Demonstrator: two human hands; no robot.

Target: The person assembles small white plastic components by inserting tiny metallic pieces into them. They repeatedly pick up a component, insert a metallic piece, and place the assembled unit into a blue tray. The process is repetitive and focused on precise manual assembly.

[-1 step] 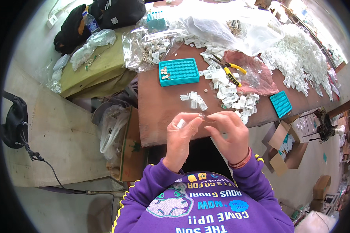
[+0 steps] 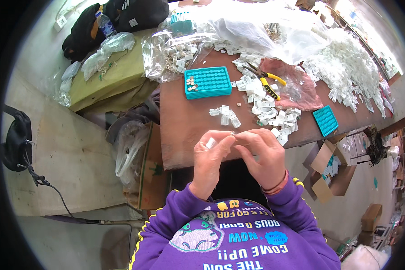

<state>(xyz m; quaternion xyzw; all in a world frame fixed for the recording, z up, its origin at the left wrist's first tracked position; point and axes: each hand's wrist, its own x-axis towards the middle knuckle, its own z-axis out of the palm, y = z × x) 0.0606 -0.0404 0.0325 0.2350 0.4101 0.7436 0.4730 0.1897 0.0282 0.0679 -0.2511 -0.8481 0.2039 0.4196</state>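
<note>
My left hand (image 2: 208, 157) is over the near edge of the brown table. Its thumb and index finger pinch a tiny shiny piece (image 2: 232, 133), too small to name. A small white plastic case (image 2: 210, 142) is tucked against the same hand's fingers. My right hand (image 2: 265, 157) meets it at the fingertips, its fingers curled around the tiny piece; what they grip is hidden. Just beyond lie several loose clear plastic cases (image 2: 225, 115). A teal tray (image 2: 207, 81) stands farther back, with small round pieces (image 2: 191, 84) in its left wells.
Pliers (image 2: 266, 81) with yellow-black handles lie on a pink cloth (image 2: 301, 96) beside heaped clear cases (image 2: 264, 102). A smaller teal tray (image 2: 325, 120) sits by the right table edge (image 2: 292, 145). Plastic bags (image 2: 274, 31) and a large white heap (image 2: 346, 63) cover the back. An open carton (image 2: 324, 186) stands below right.
My right hand has shifted slightly left, bringing its fingertips closer to those of my left hand. The left hand's pinch looks the same.
</note>
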